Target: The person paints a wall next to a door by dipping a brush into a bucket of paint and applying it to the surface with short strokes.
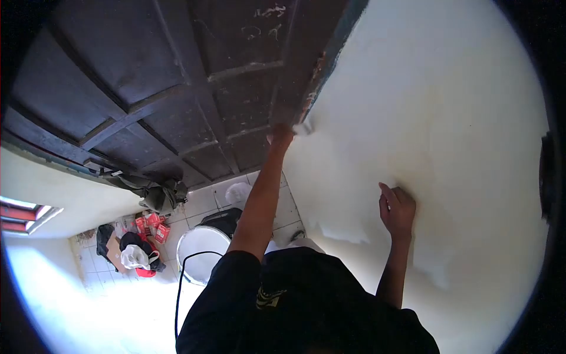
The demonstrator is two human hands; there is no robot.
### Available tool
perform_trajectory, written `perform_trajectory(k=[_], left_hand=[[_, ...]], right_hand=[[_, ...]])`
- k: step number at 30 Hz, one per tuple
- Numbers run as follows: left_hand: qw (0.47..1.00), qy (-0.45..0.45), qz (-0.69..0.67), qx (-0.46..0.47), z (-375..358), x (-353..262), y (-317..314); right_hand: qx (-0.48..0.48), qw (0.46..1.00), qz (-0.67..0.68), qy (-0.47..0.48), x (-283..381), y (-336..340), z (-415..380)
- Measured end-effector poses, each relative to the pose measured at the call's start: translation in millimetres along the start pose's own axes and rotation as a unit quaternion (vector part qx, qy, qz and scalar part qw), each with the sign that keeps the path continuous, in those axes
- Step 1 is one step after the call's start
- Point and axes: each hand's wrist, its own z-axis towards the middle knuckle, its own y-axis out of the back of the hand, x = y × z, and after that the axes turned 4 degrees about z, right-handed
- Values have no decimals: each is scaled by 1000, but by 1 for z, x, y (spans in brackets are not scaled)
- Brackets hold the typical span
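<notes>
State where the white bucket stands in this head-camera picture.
The white bucket stands on the tiled floor at lower left of centre, beside the left arm's elbow, below the dark door.

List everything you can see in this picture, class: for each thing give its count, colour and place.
door: one, dark, upper left
wall: one, cream, right
white pad or cloth: one, on wall by door edge
bucket: one, white, on tiled floor
cable: one, black, beside bucket
red packets: several, on floor
dark cloth: one, at door foot
left hand: pressing the pad on wall
right hand: flat on wall
</notes>
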Motion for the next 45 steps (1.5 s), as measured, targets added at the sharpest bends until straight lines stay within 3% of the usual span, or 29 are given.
perform_trajectory(k=[3, 5, 9, 12, 14, 15, 17, 20, 23, 25, 27, 31, 32, 33, 36, 39, 43, 45], left_hand=[[995, 46, 73, -58, -19, -20, 28], [992, 79, -72, 59, -15, -40, 50], [999, 36, -27, 21, -16, -94, 119], [996, -26, -84, 1, -40, -113, 185], [970, -112, -211, -52, -58, -125, 212], [971, -104, -210, -50, -57, -124, 212], [919, -117, -376, 9, -49, -122, 217], [889, -73, -446, 73, -50, -107, 194], [882, -47, -443, 155, -50, -78, 107], [875, 23, -446, 189, -67, -70, 59], [844, 29, -496, 201, -91, -63, 30], [872, 1, -438, 218, -123, -16, -50], [956, 11, -234, 177, -135, -11, -53], [992, 20, -17, 127, -137, -9, -51], [996, 35, 34, 71, -128, -25, -52], [998, -11, 11, 61, -116, -93, 41], [992, -80, 9, 101, -116, -109, 124], [989, -95, -115, 15, -135, -101, 142]], right_hand=[[-10, 1000, 14, 9, -4, 0, -2], [33, 999, -2, -23, -6, -2, -7], [4, 1000, 20, -9, -1, 2, 1], [-4, 1000, 21, -11, -3, -3, -1], [42, 998, -19, -31, -6, -4, -7], [48, 998, -13, -30, -6, -2, -8], [75, 996, -22, -34, -4, 2, -7], [66, 997, -12, -33, -9, -3, -10], [25, 1000, -9, -14, 1, 0, 0], [20, 1000, -9, -11, 0, -1, -1], [9, 1000, -9, -8, 0, -3, 1], [21, 999, -18, -24, 1, -4, -2], [14, 999, -16, -26, 0, -6, -1], [10, 1000, -17, -22, 0, -6, 1], [-5, 1000, 4, -5, -1, -3, -1], [-7, 1000, 5, -7, 1, -3, -1], [-13, 1000, 16, -12, 1, 0, 0], [-11, 999, 26, -21, 2, -1, -2]])
